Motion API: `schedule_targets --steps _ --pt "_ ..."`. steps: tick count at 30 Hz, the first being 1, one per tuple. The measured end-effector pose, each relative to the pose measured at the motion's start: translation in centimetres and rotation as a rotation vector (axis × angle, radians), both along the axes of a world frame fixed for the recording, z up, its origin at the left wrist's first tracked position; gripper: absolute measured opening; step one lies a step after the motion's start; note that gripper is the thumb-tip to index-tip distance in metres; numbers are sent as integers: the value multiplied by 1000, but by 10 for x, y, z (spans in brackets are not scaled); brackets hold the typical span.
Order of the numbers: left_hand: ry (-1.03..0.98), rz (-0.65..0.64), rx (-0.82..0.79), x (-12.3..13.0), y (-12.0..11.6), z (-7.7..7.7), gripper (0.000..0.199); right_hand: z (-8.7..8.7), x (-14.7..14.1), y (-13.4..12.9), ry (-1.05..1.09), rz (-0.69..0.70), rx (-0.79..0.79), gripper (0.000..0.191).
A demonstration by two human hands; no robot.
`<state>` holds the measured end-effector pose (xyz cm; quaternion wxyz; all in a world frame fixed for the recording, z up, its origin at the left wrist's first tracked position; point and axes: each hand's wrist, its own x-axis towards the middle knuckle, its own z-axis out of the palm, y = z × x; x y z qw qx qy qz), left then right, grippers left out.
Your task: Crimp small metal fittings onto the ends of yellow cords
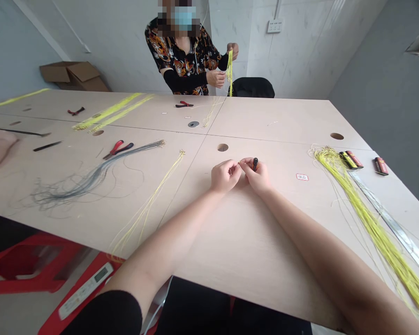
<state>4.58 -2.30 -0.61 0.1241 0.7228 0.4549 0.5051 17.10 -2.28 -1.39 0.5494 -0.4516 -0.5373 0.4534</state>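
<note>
Pinching fingertip to fingertip, a person's two bare hands meet over the near half of a pale worktop (209, 242). The left hand (225, 177) has its fingers curled in tight, thumb and forefinger at one tiny gold-coloured piece (239, 163), too small to make out further. The right hand (258, 177) meets it there, its fingers folded round one black-and-orange tool (255, 164).

Along the right edge runs one thick yellow bundle (361, 211), its strands too many to count, beside one flat silvery strip (391, 218). Three batteries (381, 166) lie at the bundle's far end, two side by side, one apart. One small red-bordered label (302, 177) sits between bundle and hands.

Left of the hands lie one thin yellow group of strands (160, 185), trailing over the near edge, one grey bundle (115, 160) and one pair of red-handled pliers (118, 148). Two more pairs rest nearer the far edge. Beyond that edge, one co-worker (185, 56) holds up one yellow bunch (229, 72), using both hands.
</note>
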Motion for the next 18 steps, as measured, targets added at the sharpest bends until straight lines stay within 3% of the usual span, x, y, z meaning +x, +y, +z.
schedule_targets --steps 18 --pt "-2 -8 -18 0 0 0 22 0 0 1 -5 -12 -11 16"
